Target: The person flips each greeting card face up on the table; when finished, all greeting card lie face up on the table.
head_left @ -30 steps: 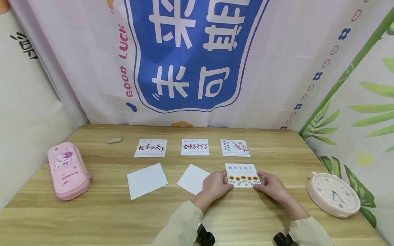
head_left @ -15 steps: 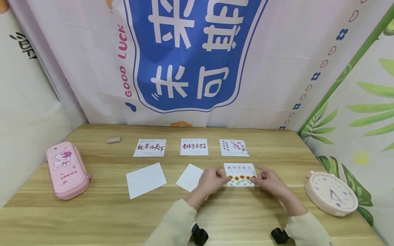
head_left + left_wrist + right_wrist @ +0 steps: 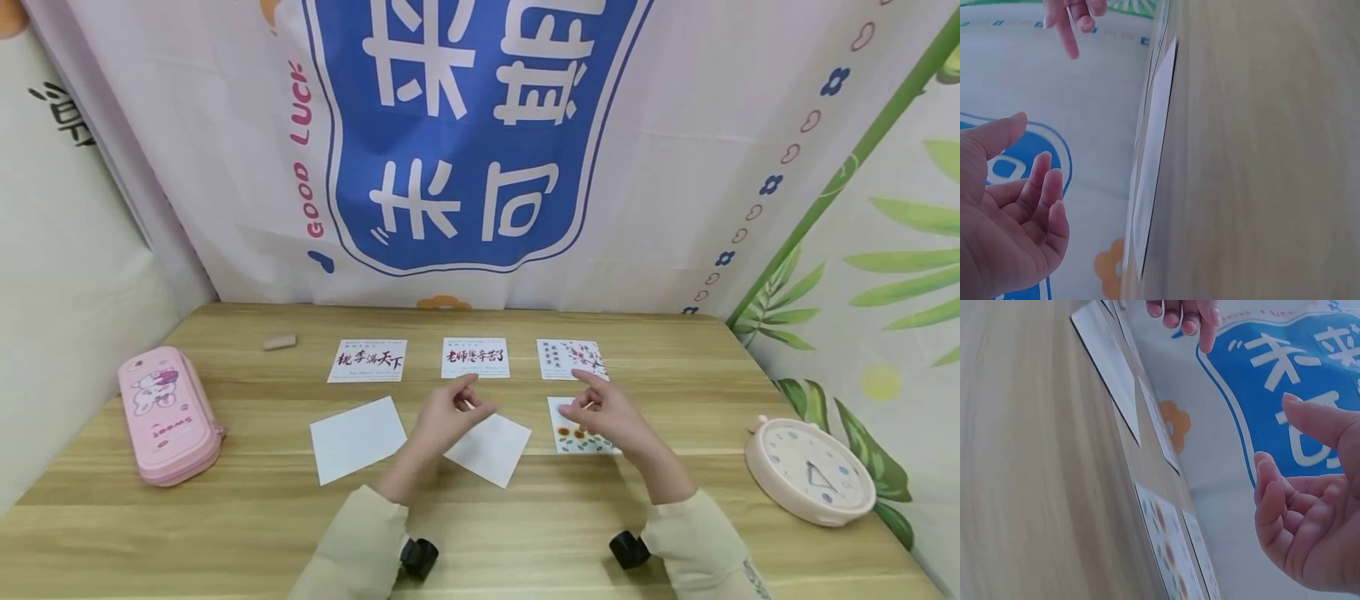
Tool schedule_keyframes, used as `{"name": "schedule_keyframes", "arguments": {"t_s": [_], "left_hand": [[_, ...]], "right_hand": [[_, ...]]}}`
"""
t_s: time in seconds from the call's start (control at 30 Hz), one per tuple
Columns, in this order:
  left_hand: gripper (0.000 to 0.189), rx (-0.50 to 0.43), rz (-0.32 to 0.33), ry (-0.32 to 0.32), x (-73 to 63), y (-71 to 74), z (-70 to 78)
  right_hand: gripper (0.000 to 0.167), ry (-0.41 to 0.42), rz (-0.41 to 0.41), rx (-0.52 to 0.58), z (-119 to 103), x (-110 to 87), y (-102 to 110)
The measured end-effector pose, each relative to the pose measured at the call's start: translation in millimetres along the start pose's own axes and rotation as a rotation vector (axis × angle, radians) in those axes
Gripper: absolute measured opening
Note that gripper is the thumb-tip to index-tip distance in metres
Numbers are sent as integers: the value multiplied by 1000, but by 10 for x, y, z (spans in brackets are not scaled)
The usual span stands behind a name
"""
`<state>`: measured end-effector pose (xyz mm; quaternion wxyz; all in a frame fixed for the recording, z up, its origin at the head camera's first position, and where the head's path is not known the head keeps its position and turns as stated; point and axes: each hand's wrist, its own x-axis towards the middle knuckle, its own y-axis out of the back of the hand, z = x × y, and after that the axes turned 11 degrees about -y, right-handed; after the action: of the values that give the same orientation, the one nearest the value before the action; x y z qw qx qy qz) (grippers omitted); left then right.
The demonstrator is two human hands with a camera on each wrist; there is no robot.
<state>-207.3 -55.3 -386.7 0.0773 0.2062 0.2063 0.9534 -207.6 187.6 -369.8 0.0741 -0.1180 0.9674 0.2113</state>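
My left hand point(image 3: 444, 421) is raised over the left edge of a blank white card point(image 3: 491, 448), its fingers loosely bent and holding nothing. That hand point(image 3: 1010, 225) shows apart from the white card point(image 3: 1155, 144) in the left wrist view. My right hand point(image 3: 617, 417) is above the sunflower card point(image 3: 581, 442) and hides its right part. Between the bent fingers and thumb of this hand point(image 3: 1316, 519) there is a gap in the right wrist view, and the sunflower card point(image 3: 1169, 547) lies flat on the table below it. A second blank white card point(image 3: 358, 439) lies farther left, tilted.
Behind these lie three printed cards in a row: one at left point(image 3: 367, 371), a middle one point(image 3: 475, 343) and a blossom card point(image 3: 558, 375). A pink pencil case point(image 3: 167, 417) and an eraser-like block point(image 3: 280, 342) are at left. A round clock point(image 3: 813, 475) stands at right.
Both hands have let go of the sunflower card, lifted and shifted left. The left hand is now over the middle blank card, uncovering its right side. The sunflower card stays in place.
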Motion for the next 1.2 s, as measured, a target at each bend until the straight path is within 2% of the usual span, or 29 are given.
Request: {"name": "schedule_keyframes", "arguments": {"t_s": [0.2,0.33,0.47,0.63,0.83,1.0,1.2], "left_hand": [[60,9,-4,69,-68,249,-82],[62,9,-36,65,-127,385,-175],[65,-13,-84,66,-190,459,-269],[65,-12,-108,53,-249,463,-382],[56,-1,-105,48,-303,398,-484],[48,110,-90,17,-335,347,-508],[48,288,-135,-23,-346,315,-496]], "right_hand": [[68,18,-41,28,-40,100,-256],[70,25,-68,1,-9,138,-415],[73,30,-116,-50,42,152,-545],[72,28,-131,-98,91,158,-645],[59,52,-64,-241,122,147,-719],[53,100,-4,-391,159,142,-769],[52,135,4,-480,165,142,-791]]}}
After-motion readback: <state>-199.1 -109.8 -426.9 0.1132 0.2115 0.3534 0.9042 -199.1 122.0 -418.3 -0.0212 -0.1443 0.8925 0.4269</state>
